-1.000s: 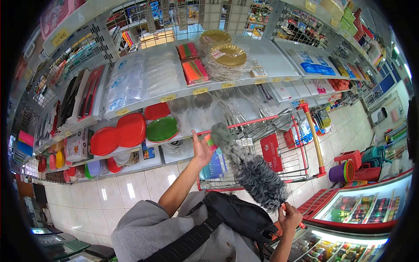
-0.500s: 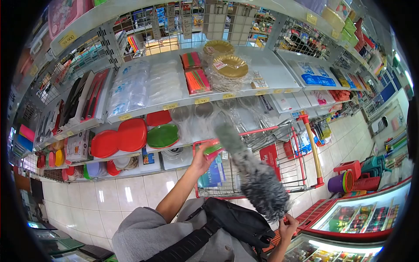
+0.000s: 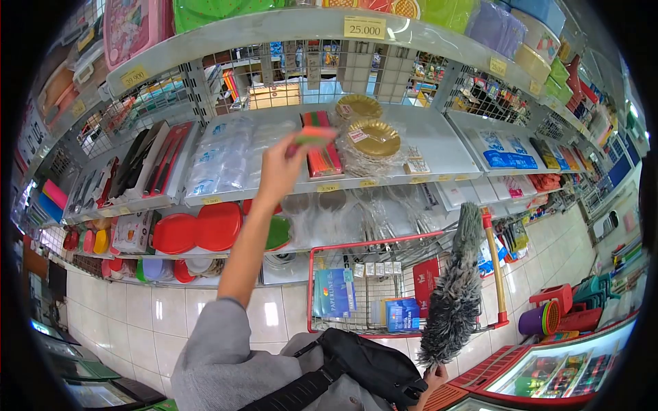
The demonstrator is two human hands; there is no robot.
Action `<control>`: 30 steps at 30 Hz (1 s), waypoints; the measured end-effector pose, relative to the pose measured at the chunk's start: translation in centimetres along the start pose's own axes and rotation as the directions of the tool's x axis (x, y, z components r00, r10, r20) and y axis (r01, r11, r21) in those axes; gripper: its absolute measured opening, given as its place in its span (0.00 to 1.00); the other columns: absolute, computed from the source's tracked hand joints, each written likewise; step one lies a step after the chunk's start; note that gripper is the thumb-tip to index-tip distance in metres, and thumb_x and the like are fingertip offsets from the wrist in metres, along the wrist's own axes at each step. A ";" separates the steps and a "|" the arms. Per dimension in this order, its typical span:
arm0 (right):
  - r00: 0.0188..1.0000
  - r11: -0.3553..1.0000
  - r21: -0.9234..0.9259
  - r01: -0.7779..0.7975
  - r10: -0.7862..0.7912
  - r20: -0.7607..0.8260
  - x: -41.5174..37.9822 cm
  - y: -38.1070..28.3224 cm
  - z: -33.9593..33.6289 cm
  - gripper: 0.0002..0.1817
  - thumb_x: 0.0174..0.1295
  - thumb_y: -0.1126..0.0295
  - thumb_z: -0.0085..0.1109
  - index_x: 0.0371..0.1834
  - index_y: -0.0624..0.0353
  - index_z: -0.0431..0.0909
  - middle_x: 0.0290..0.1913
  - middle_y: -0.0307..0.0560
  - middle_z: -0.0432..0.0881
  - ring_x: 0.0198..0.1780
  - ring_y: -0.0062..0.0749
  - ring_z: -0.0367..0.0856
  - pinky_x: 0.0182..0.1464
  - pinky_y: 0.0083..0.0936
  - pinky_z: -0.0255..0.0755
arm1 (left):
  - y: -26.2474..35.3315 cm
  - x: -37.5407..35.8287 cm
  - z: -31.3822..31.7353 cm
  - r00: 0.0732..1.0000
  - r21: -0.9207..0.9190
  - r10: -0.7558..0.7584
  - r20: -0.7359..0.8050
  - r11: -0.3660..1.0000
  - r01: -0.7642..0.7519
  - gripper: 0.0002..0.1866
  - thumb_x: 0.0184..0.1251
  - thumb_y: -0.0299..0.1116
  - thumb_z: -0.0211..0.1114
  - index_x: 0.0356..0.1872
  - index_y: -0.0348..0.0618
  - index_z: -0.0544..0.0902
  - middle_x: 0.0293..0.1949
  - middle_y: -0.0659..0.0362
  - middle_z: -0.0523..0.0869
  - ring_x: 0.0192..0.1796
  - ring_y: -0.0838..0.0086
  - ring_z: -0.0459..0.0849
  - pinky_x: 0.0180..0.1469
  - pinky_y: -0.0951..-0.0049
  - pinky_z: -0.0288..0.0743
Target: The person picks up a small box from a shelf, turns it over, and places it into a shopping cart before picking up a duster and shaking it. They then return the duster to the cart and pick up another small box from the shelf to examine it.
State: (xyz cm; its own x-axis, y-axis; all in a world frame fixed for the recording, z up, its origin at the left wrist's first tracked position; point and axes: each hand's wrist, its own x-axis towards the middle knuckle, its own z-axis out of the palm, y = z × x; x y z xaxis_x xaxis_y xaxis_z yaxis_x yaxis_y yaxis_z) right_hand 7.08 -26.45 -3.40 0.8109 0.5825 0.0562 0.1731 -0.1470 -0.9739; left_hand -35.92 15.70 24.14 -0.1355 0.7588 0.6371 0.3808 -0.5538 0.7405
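Note:
My left hand (image 3: 282,164) is raised in front of the middle shelf, its fingers closed on a small pink and green packet (image 3: 316,135). Right behind the packet lie similar colourful packets (image 3: 323,154), beside gold plates (image 3: 373,138) in clear wrap. Low at the right, my right hand (image 3: 434,376) grips the bottom end of a fluffy grey duster (image 3: 452,294), which stands upright over the cart's right part.
A red-rimmed shopping cart (image 3: 312,274) holds a blue Paperline pack (image 3: 334,293), small boxes and a red item. Red plates (image 3: 218,226) lie on the lower shelf. At the right are stacked stools (image 3: 556,296), baskets (image 3: 539,320) and a glass-topped freezer (image 3: 555,363).
My left hand has moved up from above the cart to the middle shelf with the packet. The duster has swung upright and to the right, and my right hand is lower.

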 end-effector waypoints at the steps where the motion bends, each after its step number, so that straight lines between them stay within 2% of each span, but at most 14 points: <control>1: 0.997 0.999 0.001 -0.041 0.041 -0.061 -0.2 0.1 0.4 0.05 0.59 0.79 0.53 0.27 0.69 0.75 0.23 0.35 0.70 0.26 0.16 0.63 0.27 0.18 0.56 | -1.3 2.3 0.1 0.996 0.137 0.091 -0.010 0.987 -0.089 0.14 0.63 0.26 0.60 0.49 0.38 0.81 0.32 0.49 0.86 0.32 0.69 0.83 0.38 0.75 0.74; 4: 1.000 0.999 -0.043 -0.003 0.003 -0.017 -0.2 1.1 0.2 0.05 0.59 0.79 0.52 0.28 0.70 0.76 0.24 0.35 0.71 0.28 0.17 0.64 0.29 0.18 0.58 | -5.2 7.9 0.7 0.990 0.288 0.096 0.104 0.950 -0.122 0.13 0.64 0.26 0.58 0.48 0.40 0.82 0.33 0.44 0.84 0.32 0.56 0.82 0.37 0.69 0.75; 6: 0.999 0.997 -0.072 -0.008 0.005 -0.048 -0.8 1.4 0.4 0.06 0.59 0.79 0.52 0.29 0.72 0.76 0.25 0.36 0.72 0.29 0.18 0.65 0.30 0.18 0.60 | -10.1 10.6 1.6 0.928 0.448 0.311 0.203 0.813 -0.371 0.13 0.63 0.26 0.56 0.47 0.43 0.82 0.35 0.44 0.84 0.36 0.50 0.82 0.40 0.61 0.76; 7: 0.997 0.997 -0.073 -0.037 0.032 -0.071 -0.9 2.3 0.2 0.06 0.57 0.77 0.57 0.34 0.71 0.77 0.27 0.41 0.76 0.29 0.21 0.70 0.31 0.21 0.64 | -10.5 11.4 1.9 0.926 0.448 0.313 0.210 0.812 -0.375 0.13 0.63 0.26 0.56 0.47 0.43 0.82 0.35 0.44 0.84 0.36 0.50 0.82 0.40 0.61 0.76; 9: 0.993 0.994 -0.076 -0.075 0.068 -0.094 -1.4 5.6 -1.0 0.11 0.55 0.74 0.63 0.39 0.70 0.79 0.28 0.45 0.79 0.29 0.25 0.75 0.32 0.23 0.69 | -11.4 12.1 2.3 0.940 0.578 0.076 0.333 0.771 -0.267 0.13 0.64 0.27 0.56 0.48 0.45 0.82 0.41 0.48 0.84 0.44 0.53 0.82 0.44 0.57 0.75; 12: 0.963 0.947 -0.278 -0.158 0.086 -0.256 -1.3 10.8 -2.0 0.12 0.57 0.75 0.61 0.42 0.71 0.79 0.30 0.49 0.80 0.30 0.28 0.76 0.33 0.25 0.70 | -13.0 12.5 3.3 0.917 0.622 0.073 0.393 0.713 -0.324 0.12 0.64 0.28 0.55 0.46 0.45 0.82 0.41 0.47 0.84 0.44 0.53 0.82 0.46 0.57 0.74; 14: 0.955 0.895 -0.399 -0.200 0.086 -0.285 -2.3 9.0 -1.7 0.13 0.58 0.75 0.59 0.45 0.72 0.78 0.31 0.54 0.81 0.31 0.33 0.77 0.35 0.28 0.71 | -12.6 12.4 3.7 0.907 0.595 0.079 0.413 0.731 -0.335 0.12 0.62 0.27 0.56 0.46 0.44 0.82 0.41 0.47 0.84 0.44 0.53 0.82 0.46 0.57 0.74; 15: 0.973 0.941 -0.319 -0.113 0.040 -0.225 -2.5 9.0 -2.0 0.14 0.60 0.73 0.57 0.45 0.73 0.78 0.31 0.56 0.80 0.31 0.35 0.77 0.35 0.31 0.71 | -12.3 12.3 3.9 0.898 0.559 0.090 0.431 0.754 -0.344 0.12 0.61 0.27 0.57 0.45 0.43 0.82 0.41 0.47 0.84 0.44 0.53 0.82 0.47 0.57 0.74; 18: 0.960 0.884 -0.413 -0.221 0.123 -0.250 -2.5 8.7 -2.1 0.14 0.61 0.70 0.57 0.44 0.73 0.78 0.30 0.55 0.80 0.30 0.35 0.76 0.33 0.31 0.70 | -11.3 12.3 3.9 0.835 0.548 -0.018 0.550 0.762 -0.345 0.14 0.55 0.30 0.59 0.43 0.43 0.83 0.42 0.47 0.84 0.45 0.53 0.82 0.49 0.58 0.75; 22: 0.970 0.869 -0.458 -0.186 0.089 -0.224 -2.3 7.0 -1.1 0.15 0.61 0.68 0.58 0.43 0.73 0.78 0.29 0.54 0.80 0.29 0.34 0.75 0.31 0.31 0.69 | -11.4 12.2 4.0 0.820 0.529 -0.024 0.572 0.775 -0.347 0.15 0.50 0.30 0.63 0.41 0.39 0.82 0.41 0.47 0.83 0.44 0.53 0.82 0.48 0.61 0.75; 24: 0.968 0.962 -0.257 -0.091 0.025 -0.249 -2.7 4.9 0.8 0.16 0.61 0.67 0.60 0.41 0.73 0.79 0.28 0.53 0.81 0.28 0.33 0.75 0.30 0.31 0.69 | -11.5 12.1 3.9 0.811 0.483 0.019 0.585 0.794 -0.368 0.17 0.48 0.32 0.64 0.41 0.37 0.82 0.44 0.46 0.82 0.47 0.53 0.81 0.49 0.62 0.75; 25: 0.944 0.962 -0.233 -0.141 0.059 -0.326 -2.9 1.0 3.0 0.06 0.58 0.78 0.52 0.28 0.72 0.73 0.21 0.40 0.69 0.26 0.22 0.63 0.28 0.24 0.60 | -11.3 12.1 3.7 0.807 0.481 0.016 0.590 0.796 -0.368 0.17 0.48 0.32 0.64 0.41 0.37 0.82 0.44 0.46 0.82 0.47 0.53 0.81 0.49 0.62 0.75; 28: 0.988 0.962 -0.239 -0.134 0.111 -0.110 -2.3 3.0 1.4 0.05 0.54 0.77 0.52 0.26 0.69 0.73 0.19 0.39 0.65 0.24 0.21 0.61 0.26 0.24 0.58 | -12.2 12.9 3.5 0.791 0.462 -0.003 0.611 0.814 -0.353 0.19 0.48 0.33 0.65 0.43 0.37 0.81 0.46 0.46 0.82 0.50 0.56 0.80 0.54 0.64 0.73; 30: 0.983 0.955 -0.281 -0.093 0.043 -0.177 -2.3 1.3 2.3 0.05 0.53 0.77 0.52 0.23 0.67 0.70 0.17 0.36 0.62 0.23 0.21 0.60 0.24 0.24 0.56 | -10.9 12.6 3.1 0.787 0.383 -0.036 0.616 0.887 -0.259 0.21 0.50 0.34 0.64 0.48 0.40 0.80 0.48 0.48 0.82 0.51 0.58 0.80 0.56 0.66 0.71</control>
State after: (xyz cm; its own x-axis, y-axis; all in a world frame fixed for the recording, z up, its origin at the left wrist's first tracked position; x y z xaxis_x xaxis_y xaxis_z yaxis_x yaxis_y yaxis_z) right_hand 4.17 -26.14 -5.27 0.9039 0.4245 0.0520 0.2469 -0.4187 -0.8739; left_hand -38.95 32.40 23.41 0.4427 0.8284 0.3432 0.7228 -0.5562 0.4101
